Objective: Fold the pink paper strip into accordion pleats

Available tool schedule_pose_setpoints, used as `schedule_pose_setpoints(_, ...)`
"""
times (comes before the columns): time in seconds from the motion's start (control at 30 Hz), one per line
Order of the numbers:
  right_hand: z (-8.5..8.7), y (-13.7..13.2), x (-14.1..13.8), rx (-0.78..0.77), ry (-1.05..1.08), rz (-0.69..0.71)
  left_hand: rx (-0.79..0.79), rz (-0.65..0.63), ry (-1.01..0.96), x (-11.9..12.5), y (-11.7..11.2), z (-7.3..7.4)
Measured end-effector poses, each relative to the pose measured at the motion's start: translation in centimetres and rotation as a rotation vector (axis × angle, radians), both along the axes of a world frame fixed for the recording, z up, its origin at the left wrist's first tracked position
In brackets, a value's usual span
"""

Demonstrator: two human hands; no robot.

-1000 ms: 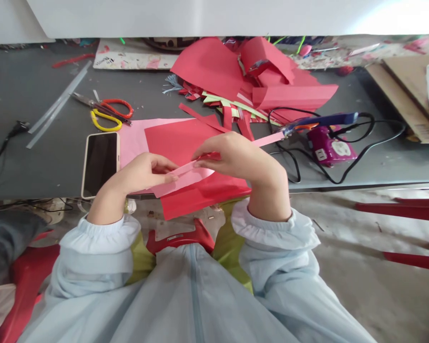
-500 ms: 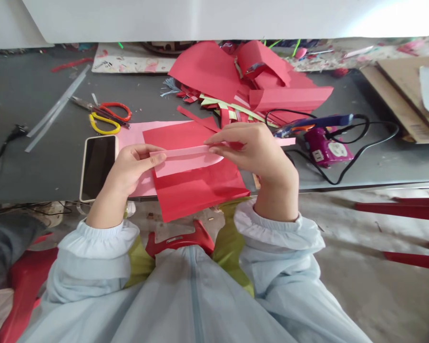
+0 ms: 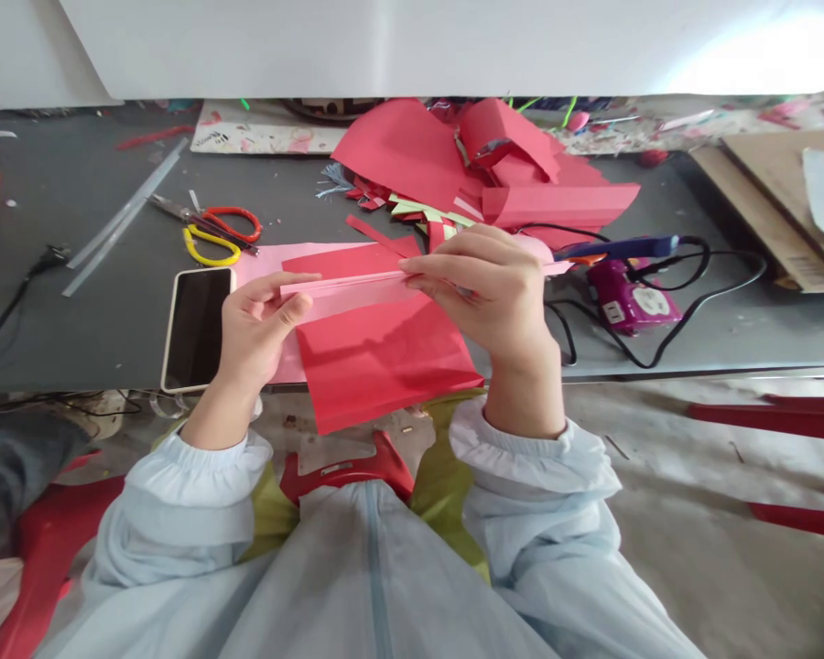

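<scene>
Both my hands hold a folded pink paper strip (image 3: 357,288) level above a red paper sheet (image 3: 384,352) at the table's near edge. My left hand (image 3: 257,325) pinches the strip's left end between thumb and fingers. My right hand (image 3: 491,288) is closed over its right part, and the strip's far end pokes out beyond it toward a blue glue gun (image 3: 614,247). A larger pink sheet (image 3: 261,265) lies under the red one.
A phone (image 3: 196,328) lies left of the papers, with red and yellow scissors (image 3: 212,229) behind it. A heap of red paper scraps (image 3: 481,165) sits at the back. A purple power adapter (image 3: 632,297) with black cables is on the right, cardboard (image 3: 775,192) beyond.
Both hands have lifted the pink strip up and away from me, turning it from tilted to level. The head view shifted slightly.
</scene>
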State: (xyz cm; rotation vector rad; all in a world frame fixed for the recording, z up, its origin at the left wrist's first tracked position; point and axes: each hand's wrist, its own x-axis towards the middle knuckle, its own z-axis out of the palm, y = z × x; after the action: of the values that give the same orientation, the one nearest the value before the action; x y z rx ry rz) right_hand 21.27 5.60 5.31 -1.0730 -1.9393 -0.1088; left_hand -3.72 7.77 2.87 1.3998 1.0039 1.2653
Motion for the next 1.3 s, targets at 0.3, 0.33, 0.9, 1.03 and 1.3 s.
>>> schedule_pose_setpoints(0.3, -0.5, 0.2, 0.0, 0.03, 0.024, 0.038, 0.173, 0.012, -0.077, 0.4, 0.2, -0.7)
schedule_pose_setpoints(0.33, -0.6, 0.2, 0.0, 0.024, 0.027, 0.044, 0.188, 0.025, -0.067, 0.4, 0.1, -0.7)
schedule_pose_setpoints(0.9, 0.2, -0.6, -3.7, 0.008, -0.042, 0.028, 0.309, 0.075, 0.086, 1.7, -1.4, -0.2)
schedule_pose_setpoints(1.03, 0.4, -0.7, -4.2, -0.036, -0.061, 0.005, 0.309, 0.067, 0.075, 2.0, -1.6, -0.4)
schedule_pose_setpoints(1.3, 0.7, -0.6, -3.6, -0.197, 0.009, 0.118, 0.292, 0.082, 0.11, 2.1, -1.8, -0.1)
